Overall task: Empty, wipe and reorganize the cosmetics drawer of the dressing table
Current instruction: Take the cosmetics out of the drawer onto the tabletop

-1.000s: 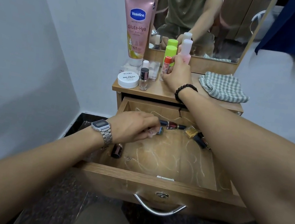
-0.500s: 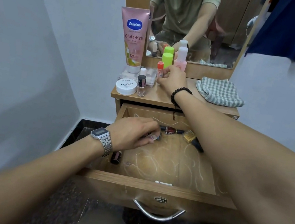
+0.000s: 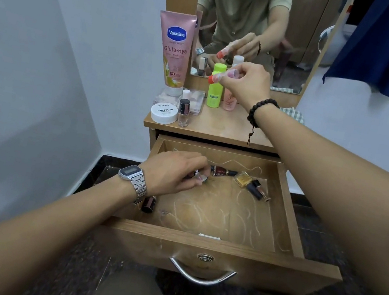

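Emptying proceeds: right hand pinches a small red-capped tube above the far tabletop for parking; left hand grasps a small bottle inside the open wooden drawer.

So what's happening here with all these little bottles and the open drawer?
A person is clearing out the open drawer of a dressing table. The right hand holds a small red-capped tube in the air above the tabletop, where a lotion tube, a white jar and several bottles already stand. The left hand is down in the drawer, its fingers closed on a small item. A few nail polish bottles lie in the drawer.
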The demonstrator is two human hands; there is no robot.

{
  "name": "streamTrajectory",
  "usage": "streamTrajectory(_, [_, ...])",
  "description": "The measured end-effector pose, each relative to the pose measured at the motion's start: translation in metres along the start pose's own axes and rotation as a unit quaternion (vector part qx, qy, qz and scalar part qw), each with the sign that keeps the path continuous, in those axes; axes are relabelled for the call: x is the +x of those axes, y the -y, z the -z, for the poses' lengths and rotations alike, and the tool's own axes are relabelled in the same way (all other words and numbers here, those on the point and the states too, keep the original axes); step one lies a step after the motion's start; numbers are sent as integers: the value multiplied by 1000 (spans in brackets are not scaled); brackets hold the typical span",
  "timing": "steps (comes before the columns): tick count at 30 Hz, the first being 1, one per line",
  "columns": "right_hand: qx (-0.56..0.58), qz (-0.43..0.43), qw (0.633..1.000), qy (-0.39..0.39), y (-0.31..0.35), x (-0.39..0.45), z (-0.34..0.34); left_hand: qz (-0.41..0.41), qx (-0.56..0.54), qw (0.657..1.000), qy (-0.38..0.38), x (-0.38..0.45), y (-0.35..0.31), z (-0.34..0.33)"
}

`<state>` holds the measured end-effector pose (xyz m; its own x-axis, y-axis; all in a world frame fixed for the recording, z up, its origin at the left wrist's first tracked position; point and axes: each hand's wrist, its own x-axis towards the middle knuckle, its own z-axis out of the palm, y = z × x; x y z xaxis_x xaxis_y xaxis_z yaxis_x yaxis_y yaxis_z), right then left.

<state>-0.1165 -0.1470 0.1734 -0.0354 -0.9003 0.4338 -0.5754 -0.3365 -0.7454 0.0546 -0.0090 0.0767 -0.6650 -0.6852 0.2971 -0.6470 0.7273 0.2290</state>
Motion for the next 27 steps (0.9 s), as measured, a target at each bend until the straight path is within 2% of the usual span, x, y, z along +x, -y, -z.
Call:
streamTrajectory(9, [-15,-25,999,34,-9,-1,-20,5,2,1000,-7,-6,4,-2])
streamTrajectory(13, [-66,-40,996,38,-17,3,-30,2,2,1000,-9,-9,6,-3])
streamTrajectory(18, [-156,-23,984,83,-15,8,-37,-2,5,1000,-13,-10,10,-3])
streamTrajectory(24, [-194,-26,972,131,-9,13,-46,-3,14,1000,-14,-9,12,-1])
streamTrajectory(27, [-184,-38,974,125,-10,14,-49,0,18,1000,-14,-10,14,0])
